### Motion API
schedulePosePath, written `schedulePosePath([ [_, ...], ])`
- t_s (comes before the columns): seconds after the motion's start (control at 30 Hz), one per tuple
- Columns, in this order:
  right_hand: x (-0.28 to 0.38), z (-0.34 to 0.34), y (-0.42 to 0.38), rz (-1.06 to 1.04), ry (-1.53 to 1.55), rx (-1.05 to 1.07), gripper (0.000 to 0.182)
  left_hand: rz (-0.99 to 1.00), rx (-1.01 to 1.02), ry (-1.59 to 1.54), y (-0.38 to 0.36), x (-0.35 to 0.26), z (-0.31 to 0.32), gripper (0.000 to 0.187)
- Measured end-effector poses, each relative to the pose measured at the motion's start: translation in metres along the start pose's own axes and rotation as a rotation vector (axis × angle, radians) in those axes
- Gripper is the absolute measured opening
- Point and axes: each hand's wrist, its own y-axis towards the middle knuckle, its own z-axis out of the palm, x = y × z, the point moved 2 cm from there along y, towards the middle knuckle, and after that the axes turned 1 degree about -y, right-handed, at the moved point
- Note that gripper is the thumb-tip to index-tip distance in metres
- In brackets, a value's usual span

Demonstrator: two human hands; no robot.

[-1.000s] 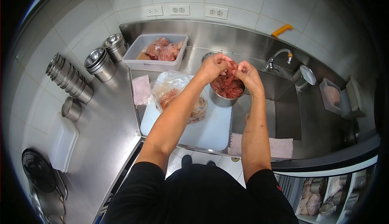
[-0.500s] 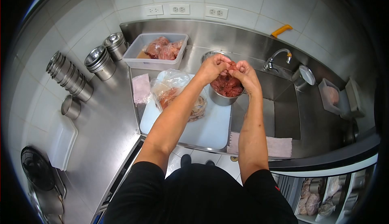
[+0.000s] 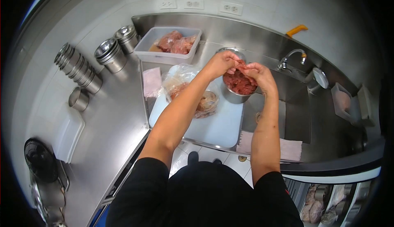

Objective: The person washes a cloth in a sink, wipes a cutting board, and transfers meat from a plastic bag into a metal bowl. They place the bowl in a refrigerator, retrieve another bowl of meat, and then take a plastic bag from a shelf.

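Observation:
My left hand (image 3: 225, 64) and my right hand (image 3: 261, 76) pinch a piece of raw red meat (image 3: 242, 65) between them, just above a round steel pot (image 3: 236, 97). More pieces of red meat (image 3: 239, 83) fill the pot. A second steel container (image 3: 231, 51) stands behind it, partly covered by my left hand. Left of the pot, a clear plastic bag (image 3: 180, 79) with meat in it lies on the white cutting board (image 3: 221, 128). My left forearm hides part of the bag.
A plastic tub (image 3: 164, 56) of bagged meat stands at the back. Stacked steel containers (image 3: 110, 56) line the left counter (image 3: 111, 116). On the right are the sink (image 3: 293, 116), a faucet (image 3: 292, 56) and a pink cloth (image 3: 290, 149). A yellow-handled tool (image 3: 296, 30) rests on the backsplash edge.
The whole view has shifted, so the scene sits slightly further right. Both hands stay together over the pot, and the meat between their fingers looks more stretched out.

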Motion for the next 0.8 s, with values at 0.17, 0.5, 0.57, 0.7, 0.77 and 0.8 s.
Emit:
schedulePosePath([
  [0.17,-0.022,-0.001,0.011,-0.031,-0.726,-0.024,0.037,-0.107,-0.04,0.399,-0.018,-0.008,-0.031,0.026],
  [0.5,-0.002,0.113,-0.054,-0.516,-0.949,0.243,0.034,-0.125,0.052,1.227,-0.148,0.059,-0.078,0.064],
  [0.57,-0.028,0.137,-0.062,-0.511,-0.968,0.31,0.033,0.009,-0.054,1.243,-0.16,0.069,-0.077,0.073],
  [0.7,-0.008,0.118,-0.061,-0.476,-1.086,0.417,0.031,-0.033,-0.015,1.104,-0.168,0.07,-0.08,0.076],
  [0.77,0.009,0.088,-0.048,-0.614,-1.037,0.063,0.022,-0.189,0.057,0.933,-0.166,0.043,-0.078,0.071],
  [0.8,0.015,0.071,-0.044,-0.684,-1.002,-0.111,0.018,-0.222,-0.002,0.924,-0.162,0.033,-0.076,0.067],
])
